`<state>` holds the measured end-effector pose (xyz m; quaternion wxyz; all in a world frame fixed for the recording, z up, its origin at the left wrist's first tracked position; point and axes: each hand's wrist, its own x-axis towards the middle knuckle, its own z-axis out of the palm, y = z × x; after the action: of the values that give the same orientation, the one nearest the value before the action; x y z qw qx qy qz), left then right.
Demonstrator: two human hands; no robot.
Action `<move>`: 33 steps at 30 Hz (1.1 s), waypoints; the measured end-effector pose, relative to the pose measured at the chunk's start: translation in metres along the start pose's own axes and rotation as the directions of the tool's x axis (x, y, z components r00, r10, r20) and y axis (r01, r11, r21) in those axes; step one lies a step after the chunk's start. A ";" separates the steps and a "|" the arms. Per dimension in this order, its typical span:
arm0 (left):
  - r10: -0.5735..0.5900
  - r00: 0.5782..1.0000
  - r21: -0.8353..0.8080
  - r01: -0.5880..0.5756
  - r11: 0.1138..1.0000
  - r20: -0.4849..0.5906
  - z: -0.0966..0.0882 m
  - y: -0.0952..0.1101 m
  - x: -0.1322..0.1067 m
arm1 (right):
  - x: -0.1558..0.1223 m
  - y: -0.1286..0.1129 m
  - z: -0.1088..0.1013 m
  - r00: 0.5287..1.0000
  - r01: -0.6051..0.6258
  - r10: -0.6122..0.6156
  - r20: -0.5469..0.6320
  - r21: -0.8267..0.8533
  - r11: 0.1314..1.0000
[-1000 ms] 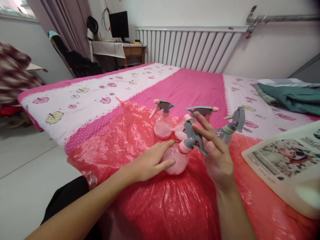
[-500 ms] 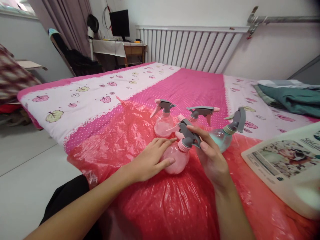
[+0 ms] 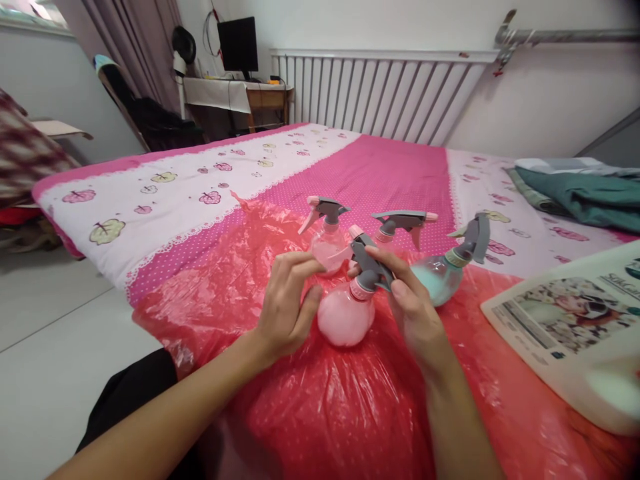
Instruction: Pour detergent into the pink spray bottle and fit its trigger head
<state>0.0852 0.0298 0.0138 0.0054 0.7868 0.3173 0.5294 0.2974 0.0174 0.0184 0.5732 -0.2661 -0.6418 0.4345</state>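
A round pink spray bottle (image 3: 345, 317) with a grey trigger head stands on the red plastic sheet (image 3: 225, 293). My right hand (image 3: 413, 310) is closed around its grey head. My left hand (image 3: 287, 310) hovers just left of the bottle's body, fingers curled and apart, holding nothing. Behind it stand a second pink spray bottle (image 3: 326, 243), a third (image 3: 403, 223) mostly hidden behind my fingers, and a teal spray bottle (image 3: 440, 277) leaning to the right.
The plastic sheet lies on a bed with a pink and white cover (image 3: 210, 180). A printed white box (image 3: 570, 327) sits at the right, folded green cloth (image 3: 580, 190) behind it. A radiator (image 3: 380, 93), desk with monitor (image 3: 237, 47) and chair stand beyond.
My right hand closed on the spray head and stood the pink bottle more upright. My left hand came off the bottle's body and curled beside it.
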 end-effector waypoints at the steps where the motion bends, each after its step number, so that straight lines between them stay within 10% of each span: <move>1: 0.087 0.996 0.034 -0.087 0.996 0.011 -0.001 0.001 0.000 | 0.000 0.000 0.000 1.000 0.000 0.000 -0.001 -0.021 1.000; 8: 0.236 0.949 0.048 -0.251 0.967 0.209 0.004 0.004 -0.001 | 0.003 -0.001 -0.002 0.995 0.083 -0.076 0.060 -0.131 0.988; 33: 0.159 0.972 -0.129 -0.137 0.982 0.172 0.014 0.000 0.003 | -0.002 0.002 -0.009 0.999 0.032 -0.029 0.024 -0.093 0.995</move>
<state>0.0974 0.0361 0.0103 0.0407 0.8517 0.2244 0.4718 0.3066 0.0190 0.0147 0.5592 -0.2779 -0.6719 0.3982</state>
